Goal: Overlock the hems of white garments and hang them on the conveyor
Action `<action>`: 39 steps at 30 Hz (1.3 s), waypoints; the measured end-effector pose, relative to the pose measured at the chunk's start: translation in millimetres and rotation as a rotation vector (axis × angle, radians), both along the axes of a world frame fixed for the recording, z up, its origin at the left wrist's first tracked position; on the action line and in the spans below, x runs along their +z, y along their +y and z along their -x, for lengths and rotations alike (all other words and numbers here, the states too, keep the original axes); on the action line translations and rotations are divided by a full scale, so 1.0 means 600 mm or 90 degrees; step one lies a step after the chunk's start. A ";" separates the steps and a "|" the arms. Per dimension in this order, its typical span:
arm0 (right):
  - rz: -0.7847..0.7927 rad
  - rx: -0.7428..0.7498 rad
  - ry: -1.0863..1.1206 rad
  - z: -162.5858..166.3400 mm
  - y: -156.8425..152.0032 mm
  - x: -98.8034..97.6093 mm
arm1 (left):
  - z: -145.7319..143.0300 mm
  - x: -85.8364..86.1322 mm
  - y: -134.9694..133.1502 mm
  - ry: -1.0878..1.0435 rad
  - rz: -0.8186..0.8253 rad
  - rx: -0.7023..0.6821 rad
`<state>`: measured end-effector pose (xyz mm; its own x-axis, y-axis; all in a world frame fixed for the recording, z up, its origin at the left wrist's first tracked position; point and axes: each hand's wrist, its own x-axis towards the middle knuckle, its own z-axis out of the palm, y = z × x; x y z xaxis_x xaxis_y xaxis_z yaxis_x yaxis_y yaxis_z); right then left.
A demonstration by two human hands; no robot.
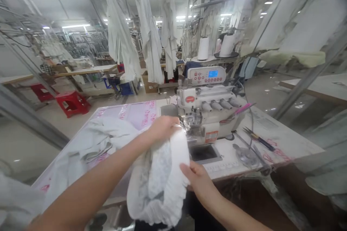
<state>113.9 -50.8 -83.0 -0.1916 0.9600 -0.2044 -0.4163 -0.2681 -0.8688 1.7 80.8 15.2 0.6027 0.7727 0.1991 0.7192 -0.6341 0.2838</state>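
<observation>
My left hand (pixel 162 128) is closed on the top edge of a white fabric piece (pixel 159 180), right in front of the presser foot of a white overlock sewing machine (pixel 208 112). Lower down, my right hand (pixel 199 180) grips the fabric's right edge near the table's front. The cloth hangs over the table edge towards me. More white fabric (pixel 92 144) lies bunched on the table to the left.
Scissors (pixel 258 139) and a small clear dish (pixel 245 155) lie on the sewing table (pixel 284 140) right of the machine. Two thread cones (pixel 203 47) stand behind it. White garments (pixel 149 29) hang overhead. Red stools (pixel 72 103) stand on the floor at left.
</observation>
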 end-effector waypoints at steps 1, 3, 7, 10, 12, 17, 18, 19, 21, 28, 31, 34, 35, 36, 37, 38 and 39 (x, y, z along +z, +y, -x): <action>0.014 0.001 -0.005 -0.018 -0.002 -0.007 | -0.012 -0.012 0.006 -0.009 0.015 0.003; -0.004 -0.001 -0.014 -0.046 0.001 -0.012 | -0.023 -0.023 0.017 -0.025 0.043 0.016; -0.081 -0.011 -0.032 -0.068 0.025 -0.002 | -0.030 -0.020 0.038 -0.045 0.075 0.043; -0.105 -0.014 -0.035 -0.071 0.044 0.005 | -0.036 -0.020 0.054 -0.068 0.069 0.046; -0.100 -0.018 -0.025 -0.072 0.053 0.008 | -0.040 -0.022 0.063 -0.089 0.054 0.038; -0.082 -0.030 0.015 -0.072 0.066 0.015 | -0.047 -0.026 0.085 -0.089 0.047 0.028; -0.075 -0.029 0.020 -0.071 0.067 0.016 | -0.047 -0.026 0.088 -0.087 0.045 0.030; -0.066 -0.028 0.024 -0.070 0.067 0.017 | -0.046 -0.026 0.090 -0.086 0.042 0.033; -0.052 -0.028 0.022 -0.069 0.068 0.015 | -0.045 -0.027 0.091 -0.084 0.037 0.039; -0.067 -0.076 -0.082 -0.071 0.072 0.005 | -0.050 -0.029 0.103 -0.089 0.016 0.050; -0.084 -0.096 -0.142 -0.071 0.072 0.012 | -0.049 -0.020 0.079 -0.119 -0.025 0.076; -0.110 -0.128 -0.167 -0.070 0.070 0.017 | -0.032 -0.026 -0.012 -0.188 -0.213 0.188; -0.112 -0.131 -0.169 -0.070 0.069 0.017 | -0.023 -0.035 -0.054 -0.197 -0.249 0.229; -0.113 -0.132 -0.169 -0.069 0.069 0.017 | -0.014 -0.047 -0.096 -0.192 -0.205 0.254; -0.115 -0.133 -0.167 -0.069 0.068 0.016 | -0.006 -0.060 -0.136 -0.177 -0.106 0.272; -0.117 -0.135 -0.165 -0.070 0.069 0.016 | 0.001 -0.075 -0.170 -0.172 0.011 0.280; -0.121 -0.139 -0.162 -0.070 0.070 0.015 | 0.006 -0.087 -0.197 -0.182 0.117 0.255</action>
<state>155.8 -8.7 -74.3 0.0546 0.9979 -0.0337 -0.2109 -0.0214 -0.9773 -1.7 -37.5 -37.1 0.1937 0.9692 0.1521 0.7733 -0.2463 0.5842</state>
